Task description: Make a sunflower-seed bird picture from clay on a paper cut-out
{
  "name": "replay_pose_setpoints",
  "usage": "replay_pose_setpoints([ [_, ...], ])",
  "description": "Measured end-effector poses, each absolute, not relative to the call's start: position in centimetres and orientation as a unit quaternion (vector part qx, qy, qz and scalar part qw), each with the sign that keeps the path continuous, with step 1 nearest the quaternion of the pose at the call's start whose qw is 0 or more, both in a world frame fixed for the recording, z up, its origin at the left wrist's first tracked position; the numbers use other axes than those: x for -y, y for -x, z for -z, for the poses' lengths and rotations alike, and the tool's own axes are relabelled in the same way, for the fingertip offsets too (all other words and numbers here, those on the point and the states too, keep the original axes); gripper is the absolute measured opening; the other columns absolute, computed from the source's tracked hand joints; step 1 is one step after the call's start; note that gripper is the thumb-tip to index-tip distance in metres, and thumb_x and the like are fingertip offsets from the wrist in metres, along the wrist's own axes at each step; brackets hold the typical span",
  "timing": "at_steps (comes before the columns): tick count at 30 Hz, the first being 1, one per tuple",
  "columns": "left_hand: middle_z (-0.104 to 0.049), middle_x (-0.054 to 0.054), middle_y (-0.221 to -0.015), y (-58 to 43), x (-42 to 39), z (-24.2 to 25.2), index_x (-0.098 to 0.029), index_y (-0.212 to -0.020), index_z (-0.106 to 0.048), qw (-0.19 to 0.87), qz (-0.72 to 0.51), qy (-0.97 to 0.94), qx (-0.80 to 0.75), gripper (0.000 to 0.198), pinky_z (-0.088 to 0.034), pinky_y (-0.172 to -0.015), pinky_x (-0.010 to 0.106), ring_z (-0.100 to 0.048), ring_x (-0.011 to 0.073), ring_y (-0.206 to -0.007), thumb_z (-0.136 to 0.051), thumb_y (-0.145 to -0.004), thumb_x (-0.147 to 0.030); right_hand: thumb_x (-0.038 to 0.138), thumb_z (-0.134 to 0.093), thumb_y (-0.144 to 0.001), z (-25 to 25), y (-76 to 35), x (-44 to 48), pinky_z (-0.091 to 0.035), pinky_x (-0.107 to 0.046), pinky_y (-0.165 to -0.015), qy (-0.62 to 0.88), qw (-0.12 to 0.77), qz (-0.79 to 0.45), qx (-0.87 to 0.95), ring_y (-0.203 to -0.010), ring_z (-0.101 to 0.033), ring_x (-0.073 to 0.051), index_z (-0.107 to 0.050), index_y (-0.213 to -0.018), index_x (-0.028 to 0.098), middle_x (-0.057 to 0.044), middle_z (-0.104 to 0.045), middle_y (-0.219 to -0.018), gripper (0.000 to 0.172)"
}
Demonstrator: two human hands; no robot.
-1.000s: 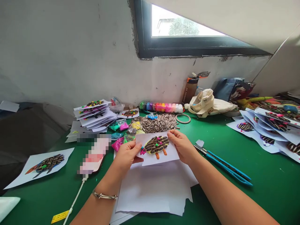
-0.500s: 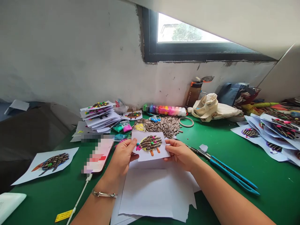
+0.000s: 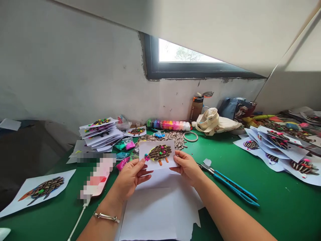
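Note:
Between my two hands a small white card (image 3: 160,154) is held up, tilted toward me. On it is a bird-like figure of dark striped sunflower seeds with orange legs, a pink and blue head and green and pink dots. My left hand (image 3: 131,177) pinches the card's left edge, thumb on top. At the right edge, my right hand (image 3: 187,165) grips it the same way. White paper sheets (image 3: 150,214) lie below my hands, one with a torn right edge. Behind the card spreads a heap of sunflower seeds (image 3: 175,138).
Left are a stack of decorated cards (image 3: 100,137), a charging phone (image 3: 100,177) and another seed card (image 3: 41,192). Bagged clay (image 3: 122,144) lies near the seeds. Blue-handled tweezers (image 3: 235,187), a tape ring (image 3: 191,136), a bottle (image 3: 197,108), a cloth bag (image 3: 215,122) and more cards (image 3: 278,147) are rightward.
My view has tilted upward and turned slightly right, so the table things sit lower and further left. Both hands still hold the card, and the fingers of my left hand have spread out beneath it.

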State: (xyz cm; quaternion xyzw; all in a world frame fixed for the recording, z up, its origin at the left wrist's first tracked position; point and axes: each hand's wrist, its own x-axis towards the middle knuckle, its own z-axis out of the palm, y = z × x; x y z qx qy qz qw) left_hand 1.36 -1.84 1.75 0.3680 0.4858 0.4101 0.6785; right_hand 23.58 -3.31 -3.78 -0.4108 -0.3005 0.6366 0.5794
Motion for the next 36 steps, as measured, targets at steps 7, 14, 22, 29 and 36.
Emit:
replay_pose_setpoints([
  [7, -0.064, 0.001, -0.070, -1.6, 1.8, -2.0, -0.015, -0.077, -0.058, 0.710, -0.377, -0.344, -0.484, 0.012, -0.061, -0.058, 0.026, -0.074, 0.0226, -0.078, -0.068, -0.083, -0.011, 0.033, -0.081, -0.070, 3.6, -23.6, 3.0, -0.063, -0.029, -0.064, 0.396, 0.592, -0.649, 0.267, -0.057, -0.052, -0.006, -0.066, -0.101, 0.021, 0.006, -0.054, -0.066, 0.036],
  [14, -0.065, 0.001, -0.071, -1.2, 1.5, -1.9, -0.013, -0.078, -0.060, 0.714, -0.388, -0.331, -0.480, 0.012, -0.061, -0.057, 0.026, -0.075, 0.0226, -0.078, -0.059, -0.088, -0.007, 0.034, -0.073, -0.080, 2.8, -23.4, 3.8, -0.061, -0.034, -0.073, 0.351, 0.548, -0.700, 0.292, -0.068, -0.064, -0.011, -0.064, -0.097, 0.019, 0.002, -0.063, -0.080, 0.024],
  [22, -0.069, 0.004, -0.073, -1.3, 1.7, -1.9, -0.011, -0.081, -0.063, 0.706, -0.392, -0.339, -0.482, 0.011, -0.062, -0.063, 0.028, -0.074, 0.0200, -0.074, -0.057, -0.089, -0.006, 0.020, -0.076, -0.073, 3.4, -23.3, 3.8, -0.059, -0.026, -0.066, 0.347, 0.529, -0.710, 0.310, -0.075, -0.072, -0.017, -0.062, -0.089, 0.015, -0.002, -0.068, -0.083, 0.022],
  [29, -0.073, 0.009, -0.077, -1.2, 1.6, -1.7, -0.010, -0.084, -0.064, 0.716, -0.387, -0.345, -0.467, 0.007, -0.061, -0.072, 0.031, -0.074, 0.0197, -0.073, -0.059, -0.088, -0.008, 0.021, -0.078, -0.072, 4.2, -23.0, 3.5, -0.060, -0.026, -0.067, 0.389, 0.545, -0.685, 0.289, -0.073, -0.073, -0.017, -0.059, -0.090, 0.016, -0.002, -0.069, -0.074, 0.026],
  [36, -0.073, 0.007, -0.079, -1.0, 1.6, -1.4, -0.013, -0.081, -0.061, 0.731, -0.385, -0.355, -0.437, 0.013, -0.060, -0.078, 0.032, -0.074, 0.0224, -0.082, -0.073, -0.079, -0.017, 0.022, -0.078, -0.073, 3.7, -22.7, 4.0, -0.060, -0.024, -0.066, 0.388, 0.553, -0.682, 0.281, -0.070, -0.073, -0.015, -0.057, -0.088, 0.017, -0.004, -0.072, -0.078, 0.026],
])
